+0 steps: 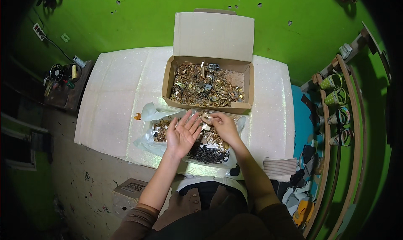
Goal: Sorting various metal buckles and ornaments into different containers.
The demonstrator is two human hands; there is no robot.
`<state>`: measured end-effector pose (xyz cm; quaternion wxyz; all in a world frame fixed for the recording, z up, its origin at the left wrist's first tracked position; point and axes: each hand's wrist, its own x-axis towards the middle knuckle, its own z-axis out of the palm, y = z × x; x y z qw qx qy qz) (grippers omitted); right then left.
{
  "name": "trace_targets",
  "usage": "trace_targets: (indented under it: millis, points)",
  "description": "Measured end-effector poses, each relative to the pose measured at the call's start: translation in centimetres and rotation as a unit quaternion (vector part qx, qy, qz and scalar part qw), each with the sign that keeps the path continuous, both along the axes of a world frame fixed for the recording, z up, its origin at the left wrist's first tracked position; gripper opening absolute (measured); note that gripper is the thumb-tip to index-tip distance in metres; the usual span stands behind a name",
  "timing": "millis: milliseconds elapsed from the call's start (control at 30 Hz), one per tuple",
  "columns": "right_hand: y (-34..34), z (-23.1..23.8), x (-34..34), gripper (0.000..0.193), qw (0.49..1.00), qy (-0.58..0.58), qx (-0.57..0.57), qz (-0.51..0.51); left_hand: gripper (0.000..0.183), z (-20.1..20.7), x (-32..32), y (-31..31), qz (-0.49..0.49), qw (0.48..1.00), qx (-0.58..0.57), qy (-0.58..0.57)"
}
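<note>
My left hand is held palm up with its fingers spread and nothing in it, over a shallow container lined with pale plastic. Just to its right, my right hand pinches a small gold-toned metal buckle between thumb and fingers; its exact shape is hard to make out. Below the hands lie gold metal pieces on the left and a heap of black small parts at the near right. Behind them stands an open cardboard box holding many mixed metal fittings.
A glittery white cloth covers the table. Shoes hang on a wooden rack at the right, above scraps of material. A dark side table with spools stands at the left, and a carton sits below the table.
</note>
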<state>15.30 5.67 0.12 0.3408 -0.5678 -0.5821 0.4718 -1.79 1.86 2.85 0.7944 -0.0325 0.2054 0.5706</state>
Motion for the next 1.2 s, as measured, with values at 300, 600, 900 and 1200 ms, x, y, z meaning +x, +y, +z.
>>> trace_targets:
  millis: [300,600,900,1200]
  points:
    - [1.1,1.0,-3.0,0.023,0.968,-0.231,0.093,0.042,0.047,0.3,-1.3,-0.3,0.014,0.991,0.001,0.130]
    - [-1.2,2.8,3.1,0.025,0.948,-0.248,0.183,0.075,0.045,1.4,-0.2,-0.3,-0.141,0.494,0.318,0.797]
    - [-3.3,-0.6,2.2,0.037,0.882,-0.382,0.260,0.095,0.060,-2.6,4.4,-0.6,-0.144,0.288,0.334,0.886]
    - [-3.2,0.7,2.0,0.044,0.872,-0.386,0.280,0.110,0.058,-2.0,3.9,-0.2,-0.118,0.313,0.342,0.878]
